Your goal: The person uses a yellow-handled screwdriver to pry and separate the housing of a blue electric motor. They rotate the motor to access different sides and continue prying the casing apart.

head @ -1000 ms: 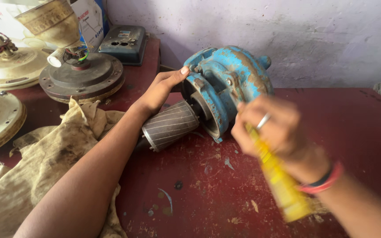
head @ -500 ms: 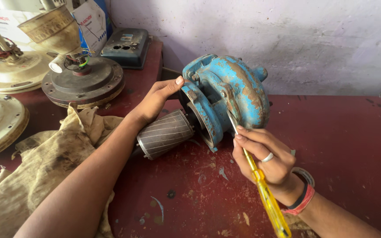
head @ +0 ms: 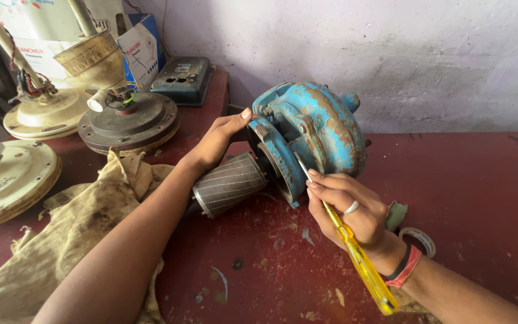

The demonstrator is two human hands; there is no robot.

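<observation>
Item: blue pump housing [head: 313,129] on the red bench, between both hands. Left hand [head: 220,138] braces its flange, fingers flat, above the ribbed rotor [head: 229,183]. Right hand [head: 349,210] pinches a yellow-handled screwdriver [head: 349,240], tip at the rim; keep the blade seated and the casting steady

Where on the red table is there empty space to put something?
The red table is bare right of the blue pump housing, up to the wall. Crowded left: the stained cloth and fan motors. The tape roll lies beside the right hand.

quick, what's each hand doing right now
Left hand: open, fingers resting on the blue pump housing.
Right hand: closed on the yellow screwdriver.
</observation>
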